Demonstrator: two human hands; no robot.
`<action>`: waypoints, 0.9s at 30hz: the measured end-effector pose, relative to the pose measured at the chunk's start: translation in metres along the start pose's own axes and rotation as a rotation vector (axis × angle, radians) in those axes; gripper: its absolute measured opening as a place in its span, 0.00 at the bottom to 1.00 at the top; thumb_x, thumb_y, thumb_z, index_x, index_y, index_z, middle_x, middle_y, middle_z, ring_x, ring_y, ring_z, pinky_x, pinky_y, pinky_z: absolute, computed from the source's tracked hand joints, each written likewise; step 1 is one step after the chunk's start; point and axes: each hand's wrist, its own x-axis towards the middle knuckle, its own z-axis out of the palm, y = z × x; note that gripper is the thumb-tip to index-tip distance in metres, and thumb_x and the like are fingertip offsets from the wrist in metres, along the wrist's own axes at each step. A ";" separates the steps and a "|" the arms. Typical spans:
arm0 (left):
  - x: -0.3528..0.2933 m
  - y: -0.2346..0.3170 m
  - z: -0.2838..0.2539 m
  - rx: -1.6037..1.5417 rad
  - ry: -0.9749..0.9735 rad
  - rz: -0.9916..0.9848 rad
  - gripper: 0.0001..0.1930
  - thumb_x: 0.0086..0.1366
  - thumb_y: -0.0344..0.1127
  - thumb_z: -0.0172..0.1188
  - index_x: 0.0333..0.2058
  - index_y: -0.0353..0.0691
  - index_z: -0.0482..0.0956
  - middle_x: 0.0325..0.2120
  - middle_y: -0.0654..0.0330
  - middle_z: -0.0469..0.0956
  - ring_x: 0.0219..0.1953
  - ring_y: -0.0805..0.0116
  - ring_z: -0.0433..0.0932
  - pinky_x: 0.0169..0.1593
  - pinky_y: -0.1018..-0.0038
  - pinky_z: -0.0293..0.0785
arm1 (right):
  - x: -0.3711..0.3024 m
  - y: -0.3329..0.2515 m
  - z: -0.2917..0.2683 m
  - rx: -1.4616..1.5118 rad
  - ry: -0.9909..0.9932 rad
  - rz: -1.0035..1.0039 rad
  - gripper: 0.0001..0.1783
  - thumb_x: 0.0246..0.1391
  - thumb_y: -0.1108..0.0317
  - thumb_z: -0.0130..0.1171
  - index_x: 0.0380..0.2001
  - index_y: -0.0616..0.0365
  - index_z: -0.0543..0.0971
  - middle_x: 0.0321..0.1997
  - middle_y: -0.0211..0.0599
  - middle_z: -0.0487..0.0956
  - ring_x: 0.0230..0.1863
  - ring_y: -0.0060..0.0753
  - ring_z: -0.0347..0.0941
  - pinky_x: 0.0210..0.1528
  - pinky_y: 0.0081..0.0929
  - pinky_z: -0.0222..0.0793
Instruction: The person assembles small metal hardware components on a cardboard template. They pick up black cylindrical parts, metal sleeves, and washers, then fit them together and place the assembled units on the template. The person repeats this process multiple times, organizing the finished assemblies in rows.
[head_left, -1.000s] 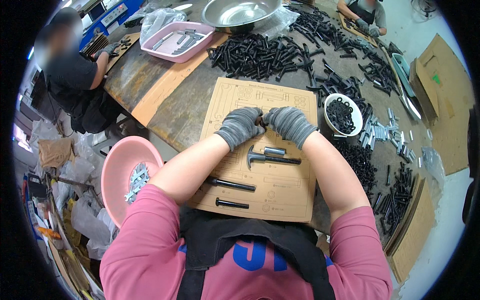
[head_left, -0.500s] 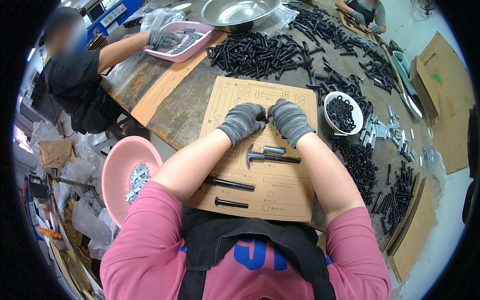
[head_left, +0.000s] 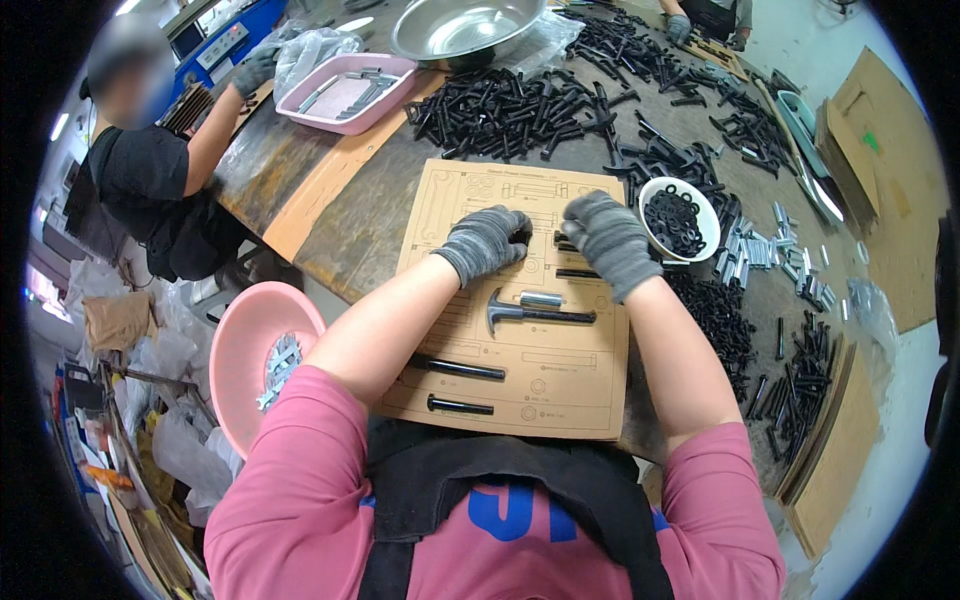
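Observation:
Over the upper part of a printed cardboard sheet point(head_left: 450, 330), my left hand point(head_left: 487, 243), in a grey knit glove, is closed, with something small and dark at its fingertips. My gloved right hand point(head_left: 610, 243) has its fingers curled over the sheet's right side; what they hold, if anything, is hidden. Beside it small black bolts point(head_left: 565, 243) and a thin black rod point(head_left: 576, 273) lie on the cardboard. Below are a silver tube point(head_left: 541, 299), a black T-headed part with a long shank point(head_left: 545, 315), a long black bolt point(head_left: 465, 369) and a shorter black bolt point(head_left: 460, 405).
Right of the sheet stands a white bowl point(head_left: 713, 222) of black washers, near silver tubes point(head_left: 765, 252) and small black bolts point(head_left: 715, 330). Black T-headed parts point(head_left: 505, 115) are heaped beyond. A pink basin point(head_left: 232, 350) and pink tray point(head_left: 350, 122) are leftward. Two co-workers point(head_left: 140, 190) sit across.
My right hand has moved right, away from my left hand, uncovering black bolts on the sheet. The left co-worker's hand has left the pink tray and reaches farther back.

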 end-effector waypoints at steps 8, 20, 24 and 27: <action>0.006 -0.011 0.008 -0.145 0.023 0.028 0.19 0.51 0.34 0.60 0.42 0.38 0.71 0.35 0.53 0.77 0.38 0.63 0.75 0.44 0.71 0.69 | -0.126 0.061 -0.053 0.168 0.164 0.196 0.08 0.43 0.68 0.56 0.31 0.53 0.75 0.33 0.38 0.74 0.37 0.41 0.70 0.41 0.32 0.66; 0.009 0.139 0.071 -0.224 0.015 0.617 0.19 0.51 0.32 0.58 0.44 0.38 0.70 0.33 0.53 0.74 0.35 0.60 0.74 0.41 0.69 0.71 | -0.221 0.092 -0.070 -0.286 -0.219 0.957 0.23 0.50 0.49 0.47 0.42 0.54 0.71 0.41 0.47 0.74 0.41 0.46 0.71 0.43 0.39 0.66; 0.028 0.180 0.108 0.007 -0.057 0.748 0.21 0.49 0.29 0.56 0.46 0.40 0.69 0.39 0.51 0.70 0.39 0.56 0.72 0.45 0.68 0.69 | -0.209 0.079 -0.062 -0.245 -0.217 0.873 0.25 0.48 0.47 0.48 0.42 0.56 0.69 0.41 0.48 0.72 0.43 0.46 0.70 0.44 0.38 0.66; 0.028 0.195 0.125 0.226 0.085 0.787 0.20 0.50 0.29 0.54 0.45 0.43 0.70 0.40 0.51 0.69 0.39 0.54 0.72 0.44 0.66 0.70 | -0.219 0.079 -0.060 -0.169 -0.167 0.771 0.22 0.46 0.51 0.51 0.41 0.54 0.70 0.41 0.48 0.71 0.42 0.46 0.70 0.43 0.37 0.67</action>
